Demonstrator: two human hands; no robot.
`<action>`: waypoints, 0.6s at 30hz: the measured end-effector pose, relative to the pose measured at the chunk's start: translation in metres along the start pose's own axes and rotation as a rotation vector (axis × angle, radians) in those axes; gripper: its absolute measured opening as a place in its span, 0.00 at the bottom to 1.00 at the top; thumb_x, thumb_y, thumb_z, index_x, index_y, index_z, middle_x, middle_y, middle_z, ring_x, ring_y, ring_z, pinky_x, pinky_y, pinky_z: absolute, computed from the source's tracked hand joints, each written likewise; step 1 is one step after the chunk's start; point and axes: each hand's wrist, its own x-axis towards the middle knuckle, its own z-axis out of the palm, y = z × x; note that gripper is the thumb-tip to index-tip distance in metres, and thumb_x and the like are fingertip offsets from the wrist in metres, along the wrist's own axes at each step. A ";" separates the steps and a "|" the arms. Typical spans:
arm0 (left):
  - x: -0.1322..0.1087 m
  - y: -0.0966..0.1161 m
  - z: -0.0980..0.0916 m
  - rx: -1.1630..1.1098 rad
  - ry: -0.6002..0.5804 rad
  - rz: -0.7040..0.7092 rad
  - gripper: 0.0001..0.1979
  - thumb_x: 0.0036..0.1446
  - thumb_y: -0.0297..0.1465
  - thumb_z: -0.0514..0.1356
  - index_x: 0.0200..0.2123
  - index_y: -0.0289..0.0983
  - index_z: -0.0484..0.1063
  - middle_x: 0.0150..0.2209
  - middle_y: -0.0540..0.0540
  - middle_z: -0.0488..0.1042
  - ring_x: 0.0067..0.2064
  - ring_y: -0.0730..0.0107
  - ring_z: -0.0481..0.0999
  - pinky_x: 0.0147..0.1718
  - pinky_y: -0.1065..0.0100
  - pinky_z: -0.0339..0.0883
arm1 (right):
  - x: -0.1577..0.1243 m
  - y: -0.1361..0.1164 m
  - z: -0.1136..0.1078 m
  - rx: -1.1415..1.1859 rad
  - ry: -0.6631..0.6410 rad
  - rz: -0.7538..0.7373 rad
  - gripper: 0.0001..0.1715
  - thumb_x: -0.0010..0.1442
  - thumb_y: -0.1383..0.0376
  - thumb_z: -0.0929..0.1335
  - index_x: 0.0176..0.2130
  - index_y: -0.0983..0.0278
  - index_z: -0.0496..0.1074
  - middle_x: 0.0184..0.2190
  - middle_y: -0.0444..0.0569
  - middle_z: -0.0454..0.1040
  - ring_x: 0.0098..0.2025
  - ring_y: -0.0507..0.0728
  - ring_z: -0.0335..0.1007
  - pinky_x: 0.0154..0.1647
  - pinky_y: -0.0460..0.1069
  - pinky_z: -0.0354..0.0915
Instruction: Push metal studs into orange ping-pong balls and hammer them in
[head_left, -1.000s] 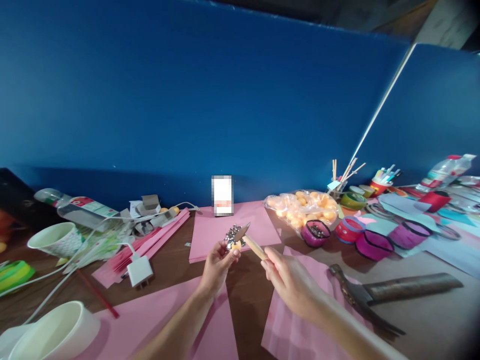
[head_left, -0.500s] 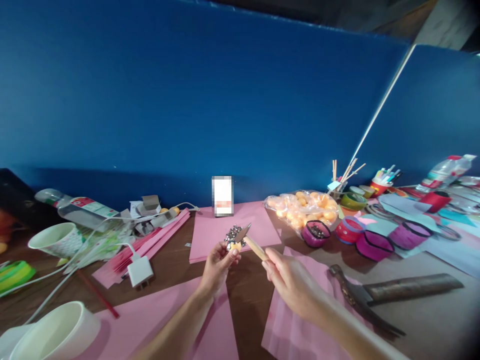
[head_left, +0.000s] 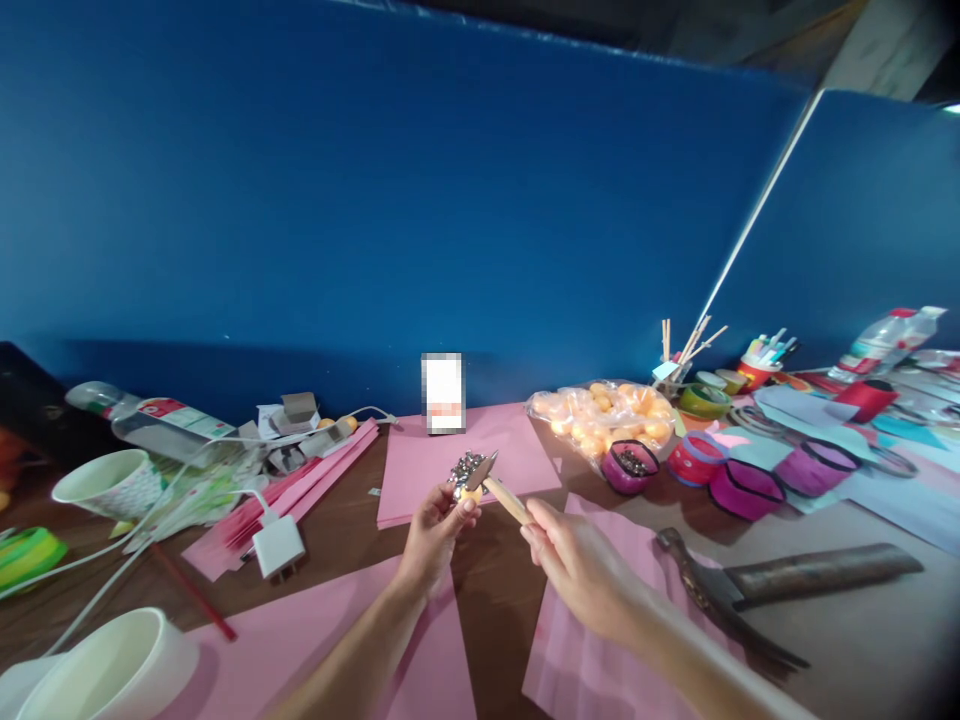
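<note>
Both hands work close together above the tabletop (head_left: 495, 560): the left hand (head_left: 433, 530) pinches a small orange ball (head_left: 471, 493) at its fingertips, and the right hand (head_left: 577, 562) grips a wooden-handled knife (head_left: 496, 482), blade against the ball. A slip on that round surface could nick the fingers; beyond lies a bag of orange balls (head_left: 607, 418).

Left hand (head_left: 433, 528) pinches orange ball (head_left: 470, 493); right hand (head_left: 577, 565) holds small hammer (head_left: 498, 486).

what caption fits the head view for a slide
Left hand pinches a small orange ball while right hand holds a wooden-handled tool against it.
</note>
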 end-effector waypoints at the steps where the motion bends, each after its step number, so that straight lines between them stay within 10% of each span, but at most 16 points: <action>1: 0.000 0.000 0.000 0.009 -0.006 0.006 0.12 0.42 0.34 0.66 0.30 0.35 0.70 0.25 0.50 0.72 0.28 0.75 0.71 0.29 0.73 0.63 | 0.000 0.001 0.000 0.003 0.013 0.006 0.12 0.64 0.63 0.54 0.28 0.61 0.55 0.20 0.41 0.64 0.20 0.50 0.60 0.21 0.44 0.49; 18: 0.000 -0.002 0.000 -0.090 0.023 -0.025 0.15 0.46 0.34 0.64 0.38 0.37 0.73 0.33 0.48 0.73 0.33 0.76 0.71 0.36 0.73 0.66 | 0.004 0.009 -0.001 0.008 0.044 0.009 0.13 0.63 0.63 0.54 0.29 0.62 0.58 0.20 0.41 0.66 0.21 0.50 0.61 0.21 0.44 0.50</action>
